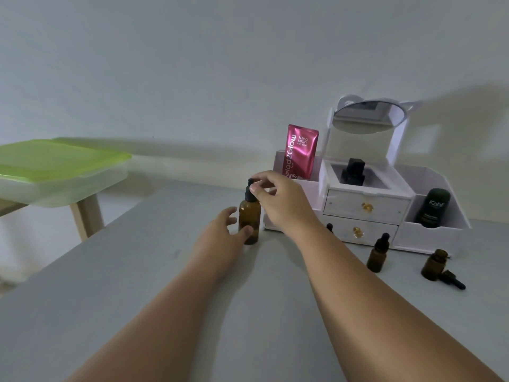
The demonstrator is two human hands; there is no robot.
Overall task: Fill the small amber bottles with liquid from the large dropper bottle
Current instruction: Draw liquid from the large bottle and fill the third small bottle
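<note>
While the left hand (223, 230) grips the large dropper bottle (249, 216) low, upright near the far edge of the table (124, 285), the right hand (278, 199) pinching its dropper cap (251, 190) should twist gently, then lift straight

the table (137, 299) lies bare toward its near edge and left side. along the far edge, at the right, the white organizer (366, 208) blocks the way. the large dropper bottle (249, 216) stands by its left end; a capped small bottle (378, 255), an open small bottle (433, 264) and a loose dropper (451, 281) stand before its right.
</note>
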